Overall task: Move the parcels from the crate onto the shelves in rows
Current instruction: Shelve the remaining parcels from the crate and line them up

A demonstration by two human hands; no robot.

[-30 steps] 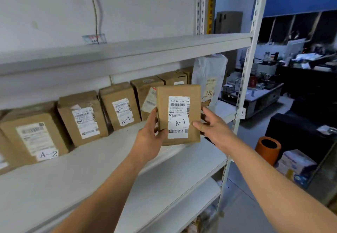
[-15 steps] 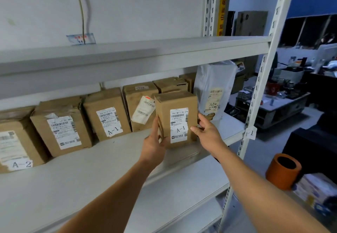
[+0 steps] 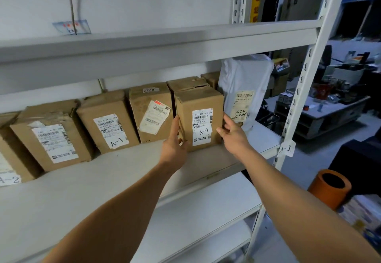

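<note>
Together the left hand [image 3: 174, 145] and right hand [image 3: 232, 134] clasp a brown parcel [image 3: 199, 118] by its two sides, thumbs at the front edges and fingers wrapped round behind. It stands upright on the middle shelf [image 3: 123, 168], its label marked A-1 facing out, in front of another box [image 3: 186, 84] of the back row. To its left stand three more cardboard boxes [image 3: 107, 122], to its right a grey mailer bag [image 3: 243, 89]. An orange tube [image 3: 329, 188] sits on the floor beyond the shelf post [image 3: 305, 81].
</note>
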